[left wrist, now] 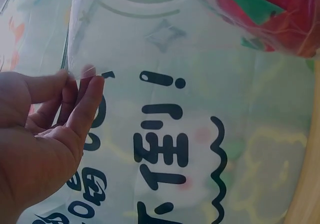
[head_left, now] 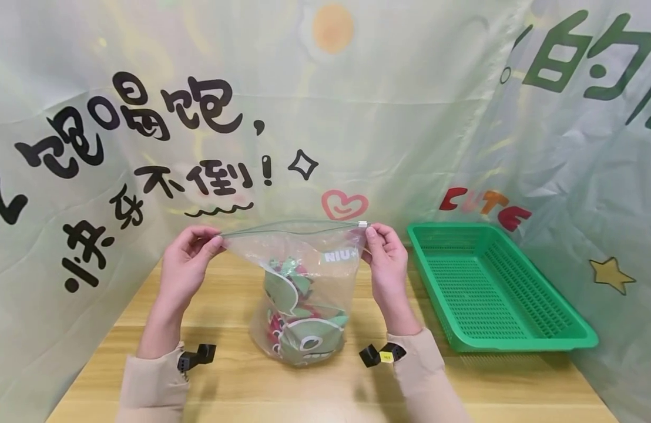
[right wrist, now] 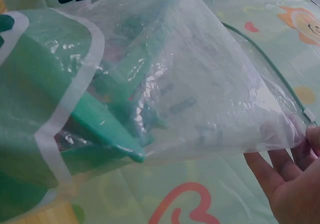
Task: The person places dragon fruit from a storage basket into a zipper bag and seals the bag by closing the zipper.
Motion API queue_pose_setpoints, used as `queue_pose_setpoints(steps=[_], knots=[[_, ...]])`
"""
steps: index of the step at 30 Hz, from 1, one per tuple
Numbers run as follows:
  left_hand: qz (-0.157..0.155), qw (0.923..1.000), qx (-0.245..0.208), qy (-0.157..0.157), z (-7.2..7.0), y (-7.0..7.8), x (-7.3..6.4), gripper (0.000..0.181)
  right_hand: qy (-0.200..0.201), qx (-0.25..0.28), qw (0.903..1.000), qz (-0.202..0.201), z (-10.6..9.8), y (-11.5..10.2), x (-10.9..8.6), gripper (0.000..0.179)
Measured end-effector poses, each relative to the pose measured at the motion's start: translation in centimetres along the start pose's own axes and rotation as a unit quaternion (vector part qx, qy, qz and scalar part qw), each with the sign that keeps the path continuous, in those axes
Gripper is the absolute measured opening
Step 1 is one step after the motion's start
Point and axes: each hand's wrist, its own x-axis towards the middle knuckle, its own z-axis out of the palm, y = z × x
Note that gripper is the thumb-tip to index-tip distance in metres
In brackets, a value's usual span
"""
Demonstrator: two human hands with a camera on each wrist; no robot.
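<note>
A clear zip bag [head_left: 331,282] with a green cartoon print is held upright over the wooden table, its top edge stretched wide. My left hand [head_left: 185,261] pinches the left top corner between thumb and fingers. At the opposite corner, my right hand [head_left: 387,258] pinches the bag beside the white slider [head_left: 363,224]. Red and green pieces [left wrist: 270,9] fill the lower part of the bag, partly hidden behind the print. The right wrist view shows a pointed green piece [right wrist: 107,129] through the plastic. A green zip strip [right wrist: 270,59] runs along the bag's top.
A green plastic basket [head_left: 521,342] with perforated sides stands to the right of the bag. Around the wooden table [head_left: 225,388] hang printed cloth walls [head_left: 410,117] with lettering, at the back and both sides.
</note>
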Motion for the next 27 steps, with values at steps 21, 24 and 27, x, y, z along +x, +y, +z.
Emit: queue_pose_setpoints(steps=[21,24,27], knots=[[-0.006,0.9833,0.171,-0.063,0.8,-0.5,2.2,0.046,-0.079,-0.021,0.9898,-0.116,0.9,0.8,-0.6,0.005],[0.022,0.975,0.216,-0.049,1.4,-0.4,2.5,0.049,-0.084,-0.016,0.9881,-0.127,1.0,1.1,-0.5,0.003],[0.072,0.9661,0.246,-0.033,2.5,0.2,2.4,0.051,-0.086,-0.019,0.9876,-0.13,1.1,1.4,-0.5,0.01]])
